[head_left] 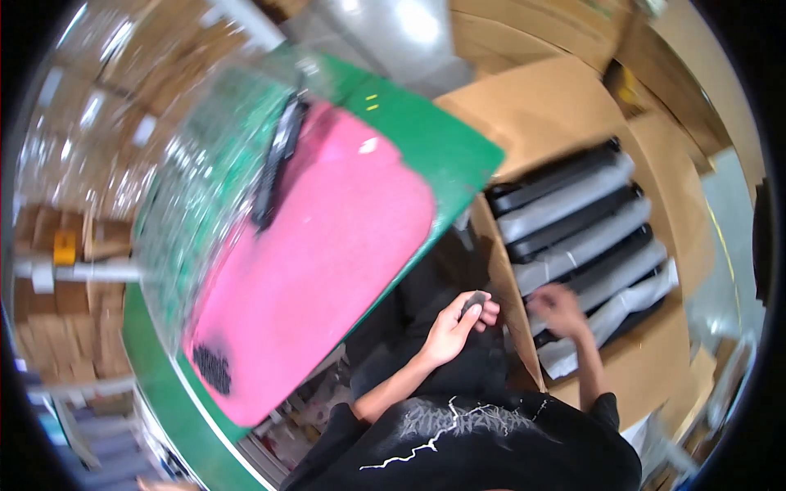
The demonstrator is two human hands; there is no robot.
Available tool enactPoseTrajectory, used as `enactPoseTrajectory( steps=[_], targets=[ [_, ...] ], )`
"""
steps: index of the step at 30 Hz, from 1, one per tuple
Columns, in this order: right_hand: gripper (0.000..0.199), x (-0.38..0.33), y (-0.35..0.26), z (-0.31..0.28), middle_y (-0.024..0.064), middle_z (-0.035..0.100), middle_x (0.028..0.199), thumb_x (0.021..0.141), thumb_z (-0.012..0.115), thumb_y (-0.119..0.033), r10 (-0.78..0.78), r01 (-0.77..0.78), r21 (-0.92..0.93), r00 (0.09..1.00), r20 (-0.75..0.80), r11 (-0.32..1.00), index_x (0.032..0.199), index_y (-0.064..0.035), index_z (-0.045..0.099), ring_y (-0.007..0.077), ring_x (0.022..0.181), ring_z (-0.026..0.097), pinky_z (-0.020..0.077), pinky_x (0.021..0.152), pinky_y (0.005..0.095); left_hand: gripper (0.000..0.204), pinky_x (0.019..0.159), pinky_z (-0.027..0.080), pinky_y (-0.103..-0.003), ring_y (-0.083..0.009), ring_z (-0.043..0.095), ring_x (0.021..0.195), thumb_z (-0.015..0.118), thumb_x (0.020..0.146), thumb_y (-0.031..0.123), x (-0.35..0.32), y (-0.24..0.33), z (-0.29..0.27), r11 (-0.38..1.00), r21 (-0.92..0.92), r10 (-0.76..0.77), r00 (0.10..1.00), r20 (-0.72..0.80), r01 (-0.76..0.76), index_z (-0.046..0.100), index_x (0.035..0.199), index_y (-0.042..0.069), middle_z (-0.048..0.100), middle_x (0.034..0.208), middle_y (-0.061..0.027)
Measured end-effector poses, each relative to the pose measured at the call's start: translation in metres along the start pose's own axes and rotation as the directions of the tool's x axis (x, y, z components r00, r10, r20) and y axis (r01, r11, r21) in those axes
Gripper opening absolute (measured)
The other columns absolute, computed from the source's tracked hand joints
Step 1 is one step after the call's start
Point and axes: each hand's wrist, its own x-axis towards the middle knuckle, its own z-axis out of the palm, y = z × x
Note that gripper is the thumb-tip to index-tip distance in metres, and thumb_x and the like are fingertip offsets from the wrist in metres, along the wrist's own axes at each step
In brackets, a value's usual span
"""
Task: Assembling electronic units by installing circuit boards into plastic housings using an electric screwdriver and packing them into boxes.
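Observation:
My left hand [452,327] is raised over my lap, fingers closed on a small dark grey piece [472,304]. My right hand [560,310], blurred by motion, reaches into an open cardboard box [565,123] at my right. It rests on the white wrapping of one of several long black units [573,214] packed side by side in white sleeves. Whether it grips anything is not clear.
A pink mat [327,254] lies on a green table [442,139] to my left. On it are a long black device [277,159] near the far side and a pile of small black parts [213,370] near the close end. Stacked cardboard boxes [65,303] stand at far left.

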Motion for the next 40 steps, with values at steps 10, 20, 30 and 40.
enactPoseTrajectory(
  steps=[10, 20, 30, 40],
  targets=[
    [0.082, 0.150, 0.248, -0.077, 0.0288, 0.028, 0.141, 0.083, 0.061, -0.039, 0.651, -0.856, -0.284, 0.514, -0.559, 0.433, 0.140, 0.0104, 0.029, 0.0442, 0.120, 0.041, 0.0356, 0.104, 0.0515, 0.042, 0.086, 0.045, -0.031, -0.0196, 0.058, 0.095, 0.056, 0.092, 0.010, -0.182, 0.112, -0.031, 0.733, 0.545, 0.592, 0.777, -0.213, -0.408, 0.051, 0.132, 0.000, 0.059, 0.105, -0.0103],
    [0.048, 0.109, 0.199, -0.167, 0.0203, 0.064, 0.105, 0.075, 0.053, -0.024, 0.657, -0.680, 0.159, 0.578, -0.485, 0.715, 0.111, 0.0068, 0.062, 0.0334, 0.089, 0.065, 0.0507, 0.071, 0.0510, 0.049, 0.074, 0.043, -0.022, -0.0076, 0.049, 0.087, 0.046, 0.096, 0.002, -0.338, 0.132, -0.152, 0.664, 0.717, 0.724, -0.054, -0.687, -0.213, 0.040, 0.144, 0.004, 0.052, 0.115, -0.0045],
    [0.012, -0.112, 0.022, -0.228, 0.0094, 0.056, 0.077, 0.073, 0.050, -0.005, 0.392, 0.284, 0.719, 0.683, -0.616, 0.635, 0.063, -0.0061, 0.044, 0.0221, 0.071, 0.057, 0.0521, 0.068, 0.0343, 0.050, 0.097, 0.040, -0.044, -0.0415, 0.050, 0.114, 0.052, 0.096, 0.008, -0.372, 0.108, -0.235, 0.597, 0.515, 0.791, -0.344, -0.505, 0.616, 0.037, 0.143, -0.002, 0.049, 0.126, -0.0256],
    [0.013, -0.122, 0.141, -0.249, 0.0106, 0.062, 0.094, 0.064, 0.053, -0.014, 0.582, 0.312, 0.912, 0.702, -0.410, 0.267, 0.072, -0.0069, 0.045, 0.0238, 0.103, 0.056, 0.0411, 0.100, 0.0457, 0.056, 0.104, 0.035, -0.051, -0.0423, 0.044, 0.120, 0.062, 0.091, 0.013, -0.373, 0.092, -0.259, 0.508, 0.383, 0.819, -0.293, -0.494, 0.772, 0.041, 0.140, -0.002, 0.046, 0.129, -0.0253]
  ],
)
